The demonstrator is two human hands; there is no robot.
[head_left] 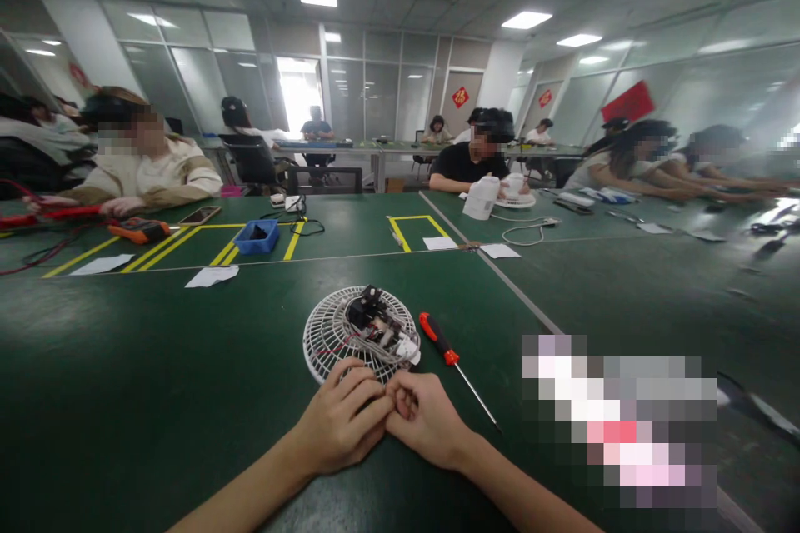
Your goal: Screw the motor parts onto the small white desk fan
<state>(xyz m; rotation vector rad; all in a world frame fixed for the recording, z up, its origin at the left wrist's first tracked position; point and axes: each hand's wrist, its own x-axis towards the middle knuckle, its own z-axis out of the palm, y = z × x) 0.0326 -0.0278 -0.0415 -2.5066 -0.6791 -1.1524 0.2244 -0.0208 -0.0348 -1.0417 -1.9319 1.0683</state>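
Left hand [343, 416], loosely curled, touches right hand [428, 418].

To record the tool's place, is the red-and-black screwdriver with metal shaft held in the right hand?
No, the red-and-black screwdriver lies on the green table, apart from the right hand.

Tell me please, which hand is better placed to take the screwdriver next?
Likely the right hand. The screwdriver lies on that side, close by, while the left hand would probably have to reach across the right.
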